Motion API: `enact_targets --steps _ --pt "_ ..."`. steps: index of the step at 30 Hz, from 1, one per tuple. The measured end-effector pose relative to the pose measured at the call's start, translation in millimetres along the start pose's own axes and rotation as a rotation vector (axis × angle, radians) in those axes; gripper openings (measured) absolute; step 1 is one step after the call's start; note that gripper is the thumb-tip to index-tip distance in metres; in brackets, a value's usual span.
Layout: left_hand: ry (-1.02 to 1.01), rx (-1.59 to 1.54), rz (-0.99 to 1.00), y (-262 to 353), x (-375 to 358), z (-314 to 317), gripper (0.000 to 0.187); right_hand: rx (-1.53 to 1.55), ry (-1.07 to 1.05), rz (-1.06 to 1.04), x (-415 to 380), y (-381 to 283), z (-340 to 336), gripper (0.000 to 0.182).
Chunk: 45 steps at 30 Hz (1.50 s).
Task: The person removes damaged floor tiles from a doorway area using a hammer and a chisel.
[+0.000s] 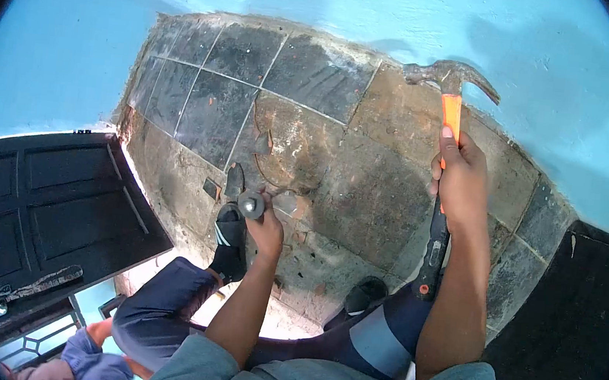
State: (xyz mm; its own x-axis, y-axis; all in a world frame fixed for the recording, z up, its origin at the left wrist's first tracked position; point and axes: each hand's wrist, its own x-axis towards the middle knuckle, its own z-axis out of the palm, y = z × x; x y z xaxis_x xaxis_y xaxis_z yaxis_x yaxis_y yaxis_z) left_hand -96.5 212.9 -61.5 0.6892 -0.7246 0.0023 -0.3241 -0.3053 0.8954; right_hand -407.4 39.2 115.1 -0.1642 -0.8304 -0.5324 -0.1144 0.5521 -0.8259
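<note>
My right hand (pixel 463 181) is closed around the orange and black handle of a claw hammer (pixel 447 76), its metal head raised near the blue wall. My left hand (pixel 268 232) grips a chisel (pixel 251 204) that I see end-on, as a round grey guard with a bright metal centre. The chisel's blade is hidden below. It stands over the broken edge of the dark floor tiles (pixel 225 107). Loose tile pieces (pixel 235 180) lie close to my left hand. A bare rough patch of floor (pixel 370 197) spreads between the two hands.
Blue walls (pixel 353 6) border the floor at the far side. A black panelled door (pixel 51 200) stands at left, and a dark panel (pixel 565 321) at right. My sandalled feet (pixel 230 245) rest on the floor. Another person (pixel 90 360) is partly visible at lower left.
</note>
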Motion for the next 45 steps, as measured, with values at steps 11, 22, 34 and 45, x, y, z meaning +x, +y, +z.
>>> enact_targets --steps 11,22,34,45 --pt "-0.807 0.175 0.017 37 -62 12 0.027 -0.003 -0.021 -0.002 -10 5 11 0.035" --pt "-1.145 0.088 0.175 75 102 77 0.031 -0.088 0.276 0.021 -72 19 -15 0.034" --pt "-1.33 0.318 0.247 -5 163 103 0.032 -0.055 0.483 -0.006 -165 49 4 0.034" --pt "-1.245 0.314 -0.12 -29 176 123 0.045 -0.061 0.547 0.043 -208 26 77 0.032"
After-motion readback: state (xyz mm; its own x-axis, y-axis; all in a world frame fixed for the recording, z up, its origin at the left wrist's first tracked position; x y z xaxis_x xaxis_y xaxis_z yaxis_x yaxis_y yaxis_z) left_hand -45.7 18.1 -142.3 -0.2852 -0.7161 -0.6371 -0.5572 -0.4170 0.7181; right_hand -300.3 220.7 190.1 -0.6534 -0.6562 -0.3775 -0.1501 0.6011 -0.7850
